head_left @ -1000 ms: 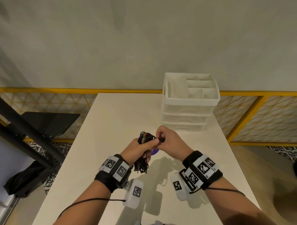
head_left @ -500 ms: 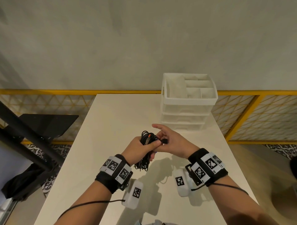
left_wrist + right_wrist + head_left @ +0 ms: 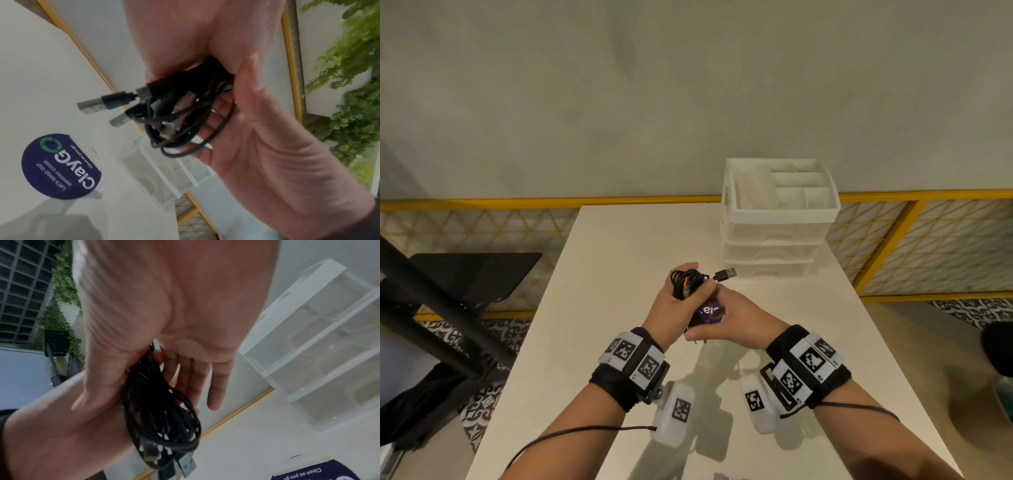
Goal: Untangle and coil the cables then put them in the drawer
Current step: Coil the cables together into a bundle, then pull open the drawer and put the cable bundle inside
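My left hand [image 3: 683, 291] grips a coiled bundle of black cables [image 3: 686, 281] above the white table [image 3: 602, 274]. One USB plug [image 3: 726, 274] sticks out of the bundle to the right. In the left wrist view, my left hand [image 3: 216, 116] is curled round the cables [image 3: 185, 113], with metal plugs [image 3: 92, 105] poking out. My right hand [image 3: 732, 320] is just below and right of the left, with its thumb stretched out. The right wrist view shows my right hand [image 3: 156, 386] with straight fingers [image 3: 197, 378] beside the hanging loops [image 3: 160, 415].
A white three-drawer unit [image 3: 777, 240] with an open divided top tray stands at the table's far right, its drawers [image 3: 318, 353] shut. A round purple sticker [image 3: 709, 313] lies on the table under my hands. A yellow railing [image 3: 482, 204] runs behind the table.
My right hand let go of the cable end by the left thumb and dropped below the left hand. The left hand carried the bundle slightly forward, and a USB plug now sticks out to the right.
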`<action>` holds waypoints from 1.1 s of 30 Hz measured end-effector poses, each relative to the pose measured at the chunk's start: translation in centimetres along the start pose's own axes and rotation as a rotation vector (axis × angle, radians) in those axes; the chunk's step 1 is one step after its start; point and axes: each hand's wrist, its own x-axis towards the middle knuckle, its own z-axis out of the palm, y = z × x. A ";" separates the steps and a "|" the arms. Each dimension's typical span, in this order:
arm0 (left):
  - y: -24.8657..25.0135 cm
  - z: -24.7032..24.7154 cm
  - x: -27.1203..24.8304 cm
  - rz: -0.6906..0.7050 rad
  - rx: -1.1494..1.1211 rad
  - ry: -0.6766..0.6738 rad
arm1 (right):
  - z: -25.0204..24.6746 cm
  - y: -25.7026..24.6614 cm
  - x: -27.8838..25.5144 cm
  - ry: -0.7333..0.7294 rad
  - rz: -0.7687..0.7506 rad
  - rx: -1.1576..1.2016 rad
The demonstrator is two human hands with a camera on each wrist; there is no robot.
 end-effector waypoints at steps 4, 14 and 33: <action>0.4 0.2 -0.1 -0.031 0.000 -0.099 | 0.7 -0.1 0.4 0.083 -0.011 0.036; 0.3 1.8 0.9 -0.028 0.100 -0.255 | 1.0 0.9 -0.2 0.214 0.055 0.161; 1.8 8.7 8.8 0.020 0.449 -0.324 | -7.5 7.2 3.1 0.525 0.185 0.409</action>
